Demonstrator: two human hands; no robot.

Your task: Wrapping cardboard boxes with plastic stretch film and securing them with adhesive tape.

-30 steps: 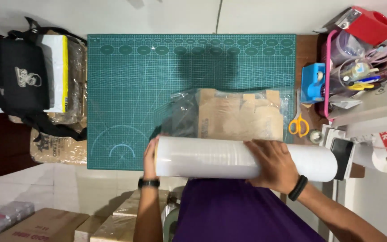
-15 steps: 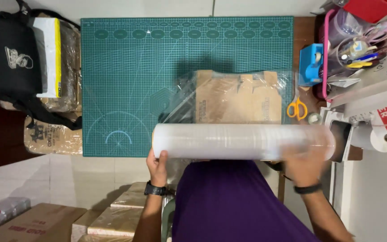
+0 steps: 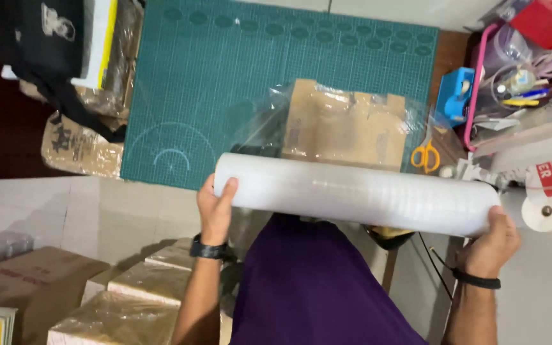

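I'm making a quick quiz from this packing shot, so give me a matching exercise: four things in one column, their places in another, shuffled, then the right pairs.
Things:
1. roll of clear wrap
2. cardboard box
3. scissors
4. black bag

Places:
A. left of the green cutting mat
B. on the mat, under loose clear film
C. held at its ends by the left hand and right hand
D. just right of the box, at the mat's right edge

Pairs: 1-C, 2-B, 3-D, 4-A

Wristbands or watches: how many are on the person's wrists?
2: a black watch on the left wrist, below the left hand, and a thin black band on the right wrist, below the right hand.
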